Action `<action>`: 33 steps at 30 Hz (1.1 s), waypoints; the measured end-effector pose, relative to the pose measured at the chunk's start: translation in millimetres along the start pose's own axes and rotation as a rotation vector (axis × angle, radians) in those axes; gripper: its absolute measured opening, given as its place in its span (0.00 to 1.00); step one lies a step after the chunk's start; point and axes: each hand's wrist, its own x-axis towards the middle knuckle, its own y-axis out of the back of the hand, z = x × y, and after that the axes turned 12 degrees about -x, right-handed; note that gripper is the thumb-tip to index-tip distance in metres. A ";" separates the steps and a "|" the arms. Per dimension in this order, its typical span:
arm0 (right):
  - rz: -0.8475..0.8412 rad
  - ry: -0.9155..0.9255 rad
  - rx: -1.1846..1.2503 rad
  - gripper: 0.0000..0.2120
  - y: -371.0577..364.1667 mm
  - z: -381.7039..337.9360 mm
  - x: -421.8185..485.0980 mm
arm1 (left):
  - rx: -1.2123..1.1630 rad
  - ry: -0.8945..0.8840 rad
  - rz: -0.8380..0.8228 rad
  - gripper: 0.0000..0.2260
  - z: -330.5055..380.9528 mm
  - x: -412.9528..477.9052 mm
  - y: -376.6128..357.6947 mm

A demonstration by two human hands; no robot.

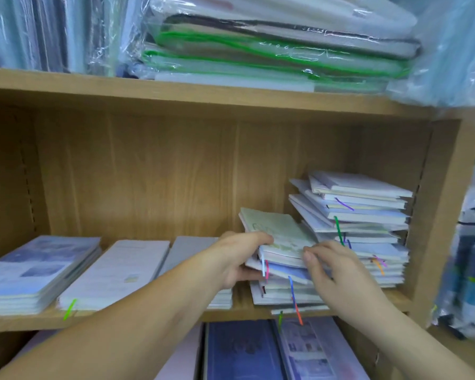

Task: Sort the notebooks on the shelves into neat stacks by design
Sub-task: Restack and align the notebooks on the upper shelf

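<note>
While gripping the green notebook (280, 234) atop the messy pile (283, 293) with left hand (239, 259) and right hand (329, 267), picking one design out. Next: lift gently, lay left of that pile.

We look through one wide-angle camera worn on the head, facing forward and a little downward into a wooden bookcase (148, 174) at close range. The middle shelf (25, 322) sits square before us, its front edge running low across the frame, while the board above (203, 97) crosses the upper part. Our forearms enter from the lower corners; the left hand (236, 259) and right hand (332, 267) meet on notebooks (280, 234) just right of centre.
</note>
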 end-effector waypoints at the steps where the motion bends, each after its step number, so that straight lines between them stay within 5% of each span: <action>1: -0.006 -0.017 0.035 0.16 3.6 -1.7 0.2 | -0.038 -0.012 -0.002 0.16 0.2 -1.9 -2.4; 6: 0.106 -0.125 0.234 0.14 40.6 -24.6 -7.8 | -0.223 -0.078 -0.038 0.11 1.6 -36.7 10.4; 9: 0.024 -0.265 0.391 0.16 53.3 -52.7 -1.1 | -0.240 -0.142 -0.078 0.09 5.1 -67.3 37.5; 15: -0.361 -0.419 0.884 0.55 15.2 -98.0 35.9 | -0.119 -0.385 0.023 0.07 10.5 -107.3 102.8; 20: -0.316 -0.291 0.870 0.27 -17.9 -149.7 47.6 | 0.153 -0.555 0.123 0.13 17.3 -109.8 150.9; 28: -0.207 -0.227 0.634 0.30 -49.0 -161.7 54.9 | 0.359 -0.640 0.204 0.11 8.6 -65.1 173.9; 33: -0.267 -0.194 0.497 0.30 -65.8 -150.6 42.9 | 0.356 -0.595 0.106 0.24 -14.6 -50.7 180.0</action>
